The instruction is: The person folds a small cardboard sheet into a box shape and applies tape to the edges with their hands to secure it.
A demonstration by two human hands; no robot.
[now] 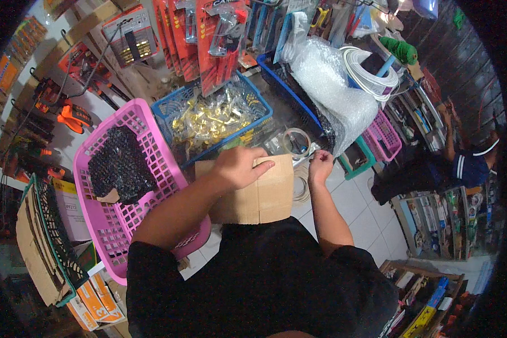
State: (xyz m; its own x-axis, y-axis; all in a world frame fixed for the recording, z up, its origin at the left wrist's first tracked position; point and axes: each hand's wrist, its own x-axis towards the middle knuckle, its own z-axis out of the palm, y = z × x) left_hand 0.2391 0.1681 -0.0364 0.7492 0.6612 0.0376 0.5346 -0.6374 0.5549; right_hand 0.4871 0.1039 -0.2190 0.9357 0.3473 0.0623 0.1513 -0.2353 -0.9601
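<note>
Close in front of my body is a brown cardboard box [275, 194], with a seam line running down its face. My left hand [241, 167] grips its upper edge, the thumb lying along the top and the other fingers partly hidden. To the right of the box, and apart from it, my right hand [321, 165] is raised with its fingers pinched together. Whatever it may hold is too small to make out. Just beyond, between the two hands, stands a roll of clear tape [296, 142] among small plastic packets.
Left is a pink basket [177, 169] holding black bubble wrap [121, 166]. Ahead, a blue basket [252, 84] holds gold-coloured fittings; bubble wrap [335, 84] and a white cable coil [372, 73] lie right of it. Hanging packs [222, 45] crowd above. Another person [434, 174] is at far right.
</note>
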